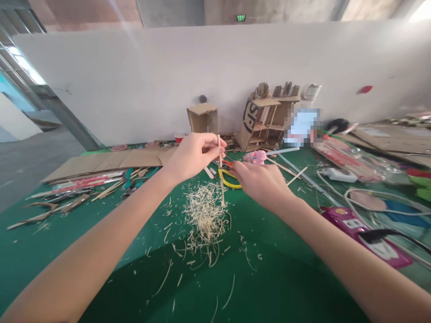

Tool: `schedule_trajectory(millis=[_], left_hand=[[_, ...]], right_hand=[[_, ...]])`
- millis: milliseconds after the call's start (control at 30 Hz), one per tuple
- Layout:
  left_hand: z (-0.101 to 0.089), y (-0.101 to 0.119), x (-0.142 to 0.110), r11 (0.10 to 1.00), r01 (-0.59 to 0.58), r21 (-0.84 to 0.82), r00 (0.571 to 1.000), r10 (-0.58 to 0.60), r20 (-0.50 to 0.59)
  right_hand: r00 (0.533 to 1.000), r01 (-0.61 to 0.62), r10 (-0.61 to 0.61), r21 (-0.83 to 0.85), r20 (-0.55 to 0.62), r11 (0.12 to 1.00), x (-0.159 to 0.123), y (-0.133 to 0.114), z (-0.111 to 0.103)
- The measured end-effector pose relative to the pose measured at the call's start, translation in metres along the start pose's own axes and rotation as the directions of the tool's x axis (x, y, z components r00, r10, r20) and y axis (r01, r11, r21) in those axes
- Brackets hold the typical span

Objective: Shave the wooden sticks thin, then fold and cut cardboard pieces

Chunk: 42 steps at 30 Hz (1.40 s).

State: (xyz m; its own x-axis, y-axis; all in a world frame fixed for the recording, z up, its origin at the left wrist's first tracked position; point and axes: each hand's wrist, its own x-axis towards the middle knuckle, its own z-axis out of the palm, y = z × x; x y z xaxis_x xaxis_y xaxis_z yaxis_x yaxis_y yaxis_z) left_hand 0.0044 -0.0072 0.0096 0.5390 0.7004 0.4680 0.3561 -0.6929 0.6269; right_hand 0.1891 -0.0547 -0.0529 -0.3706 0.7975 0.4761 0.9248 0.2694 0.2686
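Note:
My left hand (198, 152) pinches a thin wooden stick (221, 177) near its top. The stick stands nearly upright, with its lower end at the right edge of a pile of pale wood shavings (205, 213). My right hand (261, 179) is closed just right of the stick. An orange-red piece (227, 163) shows at its fingertips, but what the fingers hold is mostly hidden. Behind the stick, a yellow loop handle (232, 185) lies partly covered by my right hand. A pink glue gun (255, 157) rests beyond that hand.
Cardboard shelves (259, 123) and a small cardboard box (204, 117) stand by the wall. Teal-handled pliers (128, 178) and sticks lie left. On the right are a purple power strip (367, 237), white cables and a blurred-out screen (303, 127). Loose shavings dot the green tabletop (269, 287).

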Motion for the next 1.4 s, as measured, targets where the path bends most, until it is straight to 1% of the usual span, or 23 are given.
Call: schedule_trajectory(millis=[67,200,267,367,433,500,567,633,700,767,833,900,967,1033,1067,1133,1167,1200,1233,1267,1333,1367,1400], left_hand=[[0.000,0.000,0.000,1.000,-0.008,0.001,1.000,0.008,-0.003],[0.001,-0.001,0.001,1.000,0.006,-0.005,1.000,-0.006,-0.022],[0.001,0.000,0.001,1.000,0.011,-0.009,1.000,-0.011,-0.019],[0.001,0.001,0.000,1.000,0.007,-0.011,1.000,-0.007,-0.006],[0.001,-0.001,0.001,1.000,0.004,-0.006,1.000,-0.004,-0.013],[0.001,-0.003,0.002,1.000,0.004,-0.008,1.000,-0.004,-0.024],[0.000,-0.006,0.002,1.000,0.002,-0.015,1.000,-0.002,-0.025],[0.000,-0.007,0.002,1.000,-0.001,-0.015,1.000,0.001,-0.019],[-0.001,-0.006,0.001,1.000,-0.007,-0.018,1.000,0.006,-0.015],[-0.001,-0.003,0.000,1.000,-0.015,-0.025,1.000,0.015,-0.020],[-0.001,-0.001,-0.001,0.999,-0.022,-0.023,0.999,0.021,-0.028],[0.000,0.001,-0.002,1.000,-0.022,-0.011,0.999,0.021,-0.034],[0.000,0.000,-0.002,1.000,-0.019,0.003,0.999,0.019,-0.035],[0.000,-0.001,-0.001,1.000,-0.017,0.012,0.999,0.017,-0.038],[0.000,-0.001,-0.001,1.000,-0.016,0.014,0.999,0.017,-0.042],[0.000,-0.002,-0.001,1.000,-0.012,0.016,0.999,0.013,-0.048],[0.000,-0.003,-0.001,1.000,-0.008,0.015,0.999,0.009,-0.051],[0.000,-0.003,-0.001,1.000,-0.004,0.016,0.999,0.005,-0.054],[-0.001,-0.003,-0.001,1.000,0.000,0.017,0.998,0.001,-0.056],[-0.001,-0.002,-0.001,1.000,0.001,0.019,0.998,0.000,-0.056],[0.000,-0.002,-0.001,1.000,-0.007,0.020,0.999,0.008,-0.051],[0.000,-0.002,-0.001,1.000,-0.012,0.018,0.999,0.013,-0.046],[0.000,-0.002,-0.001,1.000,-0.016,0.015,0.999,0.017,-0.041]], right_hand=[[0.999,-0.028,0.028,-0.008,-0.019,1.000,0.001,-0.001,0.000],[0.998,0.035,-0.035,0.011,0.059,0.999,-0.001,-0.001,-0.001],[0.998,0.045,-0.045,0.005,0.041,0.999,-0.001,0.000,-0.002],[1.000,-0.010,0.010,-0.004,-0.024,1.000,0.000,0.000,-0.001],[1.000,-0.010,0.010,0.010,0.011,1.000,-0.001,-0.002,0.001],[0.992,0.068,-0.071,0.036,0.099,0.997,-0.003,-0.006,0.004],[0.970,0.164,-0.174,0.070,0.169,0.984,-0.006,-0.008,0.005],[0.966,0.184,-0.195,0.080,0.168,0.980,-0.007,-0.009,0.005],[0.984,0.134,-0.140,0.064,0.109,0.989,-0.007,-0.007,0.004],[0.998,0.066,-0.067,0.037,0.010,0.997,-0.004,-0.006,0.002],[0.996,0.007,-0.006,0.015,-0.087,1.000,-0.002,-0.005,0.000],[0.989,-0.049,0.049,-0.001,-0.140,0.999,-0.001,-0.006,-0.003],[0.985,-0.095,0.093,-0.013,-0.143,0.995,-0.001,-0.009,-0.005],[0.989,-0.110,0.106,-0.033,-0.104,0.993,-0.002,-0.011,-0.006],[0.994,-0.096,0.093,-0.043,-0.066,0.995,-0.003,-0.012,-0.006],[0.999,-0.019,0.021,-0.047,0.046,0.999,-0.005,-0.014,-0.006],[0.995,0.029,-0.025,-0.038,0.100,0.999,-0.006,-0.015,-0.005],[0.990,0.059,-0.055,-0.028,0.131,0.998,-0.006,-0.016,-0.005],[0.990,0.060,-0.056,-0.024,0.128,0.998,-0.006,-0.016,-0.005],[0.995,0.031,-0.028,-0.028,0.096,0.999,-0.005,-0.016,-0.005],[0.998,-0.064,0.064,-0.042,0.001,0.997,-0.002,-0.015,-0.006],[0.995,-0.101,0.100,-0.049,-0.030,0.994,-0.001,-0.014,-0.007],[0.993,-0.112,0.110,-0.054,-0.035,0.992,-0.001,-0.014,-0.007]])
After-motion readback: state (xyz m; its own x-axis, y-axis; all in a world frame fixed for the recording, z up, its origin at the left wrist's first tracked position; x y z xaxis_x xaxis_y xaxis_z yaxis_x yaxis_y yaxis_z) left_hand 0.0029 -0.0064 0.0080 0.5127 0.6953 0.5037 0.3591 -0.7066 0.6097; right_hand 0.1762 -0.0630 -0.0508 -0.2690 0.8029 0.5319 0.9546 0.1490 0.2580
